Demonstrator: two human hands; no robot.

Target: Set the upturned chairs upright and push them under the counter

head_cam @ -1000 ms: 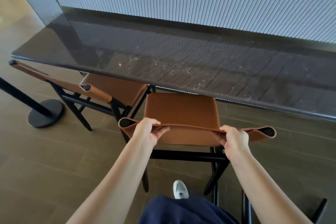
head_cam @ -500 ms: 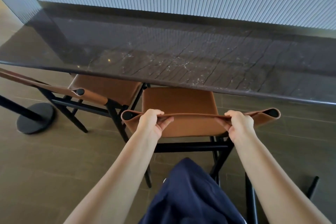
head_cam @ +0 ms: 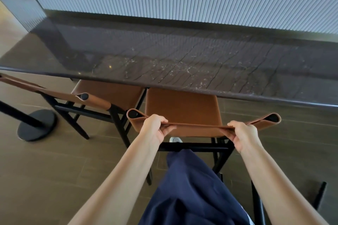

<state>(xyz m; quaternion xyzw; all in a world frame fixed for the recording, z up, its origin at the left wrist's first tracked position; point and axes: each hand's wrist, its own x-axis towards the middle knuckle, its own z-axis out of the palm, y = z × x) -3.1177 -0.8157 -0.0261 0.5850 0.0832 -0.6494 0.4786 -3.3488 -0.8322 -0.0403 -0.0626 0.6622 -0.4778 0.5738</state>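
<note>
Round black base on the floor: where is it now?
The round black base sits on the floor at the far left of the head view, beside the left-hand brown chair, on the near side of the counter.

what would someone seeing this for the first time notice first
At centre, the left hand and right hand grip the tan leather backrest of a chair whose seat sits partly under the dark marble counter. A second tan chair stands to its left, near a round black post base on the floor.
</note>
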